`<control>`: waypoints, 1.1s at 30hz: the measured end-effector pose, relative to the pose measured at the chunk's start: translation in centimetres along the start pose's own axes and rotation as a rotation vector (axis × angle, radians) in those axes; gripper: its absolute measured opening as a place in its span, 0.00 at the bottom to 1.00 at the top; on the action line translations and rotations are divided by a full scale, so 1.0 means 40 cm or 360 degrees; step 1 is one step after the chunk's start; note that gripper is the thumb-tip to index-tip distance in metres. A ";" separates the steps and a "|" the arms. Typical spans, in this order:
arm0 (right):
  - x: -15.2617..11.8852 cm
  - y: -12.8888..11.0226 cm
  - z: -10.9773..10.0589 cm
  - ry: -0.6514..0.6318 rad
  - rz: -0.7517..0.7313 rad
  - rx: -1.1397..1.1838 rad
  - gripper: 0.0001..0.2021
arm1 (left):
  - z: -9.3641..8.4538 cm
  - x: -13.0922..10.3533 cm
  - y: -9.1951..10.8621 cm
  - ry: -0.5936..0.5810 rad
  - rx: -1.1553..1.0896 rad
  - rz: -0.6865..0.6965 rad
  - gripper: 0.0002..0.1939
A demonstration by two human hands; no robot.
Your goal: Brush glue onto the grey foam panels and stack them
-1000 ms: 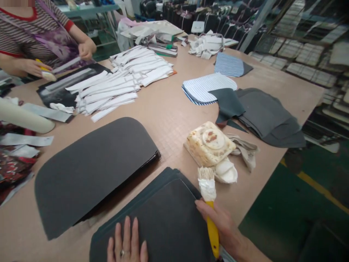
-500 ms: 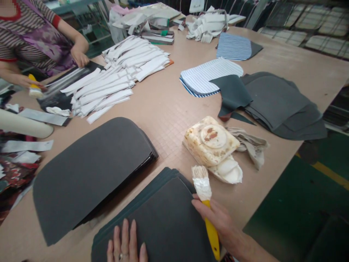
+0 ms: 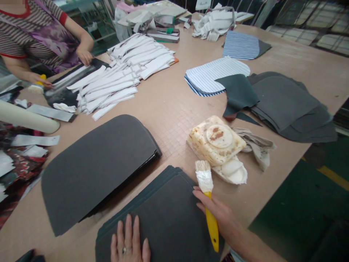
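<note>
A stack of dark grey sheets [image 3: 166, 211] lies fanned at the near edge of the table. My left hand [image 3: 129, 240] rests on its top sheet, fingers stretched out and a ring on one. At the stack's right edge is my right hand [image 3: 218, 214], closed on the yellow handle of a brush [image 3: 208, 203] whose white-coated bristles point away from me. Just beyond the bristles stands a stained, cream-coloured container [image 3: 216, 140] with a round lid-like top, and a white lump beside it. A second dark grey stack [image 3: 100, 167] lies to the left.
White strips [image 3: 122, 72] cover the table's far left, where another person's hands work with a brush. Striped pieces [image 3: 215, 74], more dark grey pieces [image 3: 286, 102] and a crumpled cloth [image 3: 257, 145] lie to the right. A pale roll [image 3: 29, 116] is at the left edge.
The view has shifted slightly, so most things sit farther right. My left hand still lies flat on the stack, and my right hand still holds the brush at its edge.
</note>
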State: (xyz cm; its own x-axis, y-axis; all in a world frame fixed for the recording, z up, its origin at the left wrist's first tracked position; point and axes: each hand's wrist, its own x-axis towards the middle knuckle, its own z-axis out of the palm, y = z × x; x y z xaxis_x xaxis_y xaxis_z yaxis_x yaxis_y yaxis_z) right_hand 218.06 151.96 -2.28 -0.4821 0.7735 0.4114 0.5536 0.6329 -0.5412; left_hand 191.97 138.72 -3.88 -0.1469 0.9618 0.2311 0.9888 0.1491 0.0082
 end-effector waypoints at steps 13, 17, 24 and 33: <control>-0.002 0.003 -0.018 -0.0227 -0.0003 0.0200 0.22 | -0.006 0.002 0.003 0.0010 -0.0063 -0.0038 0.37; -0.018 0.019 -0.023 -0.0317 -0.0040 0.0312 0.23 | -0.005 0.003 0.005 -0.0004 -0.0031 -0.0011 0.37; 0.026 0.004 -0.049 -0.0435 -0.0092 0.0316 0.21 | -0.009 0.004 0.007 -0.0022 -0.0004 -0.0021 0.36; 0.046 -0.004 -0.057 -0.0571 -0.0091 0.0168 0.21 | -0.015 0.011 0.013 0.0023 -0.0024 -0.0023 0.36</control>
State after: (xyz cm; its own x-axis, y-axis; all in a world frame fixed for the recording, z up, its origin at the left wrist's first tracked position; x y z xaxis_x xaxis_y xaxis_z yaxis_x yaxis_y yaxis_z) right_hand 218.63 153.36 0.25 -0.7280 0.6641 0.1701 0.4548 0.6536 -0.6050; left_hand 192.43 139.10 -3.19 -0.1610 0.9560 0.2452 0.9869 0.1593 0.0266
